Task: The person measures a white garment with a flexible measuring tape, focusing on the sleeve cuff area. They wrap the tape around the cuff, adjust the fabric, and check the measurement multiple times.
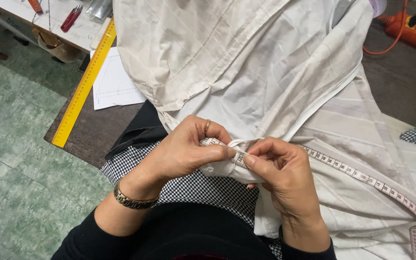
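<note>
**White cloth edge measured with tape, both hands pinching**

White cotton garment [275, 72] lies heaped over the lap and worktable. Left hand [184, 151] and right hand [285, 178] meet at 1 bunched fold of it, just in front of the body.

Left thumb and forefinger are closed tight on the end of the measuring tape [357, 174], pressing it onto the fold. Right thumb and forefinger are also closed, pinching tape and cloth together right beside the left thumb. Remaining fingers curl under the fabric; their grip cannot be seen.

Tape runs off to the right across the cloth, slightly slack.

Judgement: a good reading needs the tape's end kept flush with the fold, the cloth flat rather than bunched, and the tape drawn taut without stretching the fabric.

Yellow ruler [83, 84] and paper sheet [114, 82] lie well apart at left.
</note>
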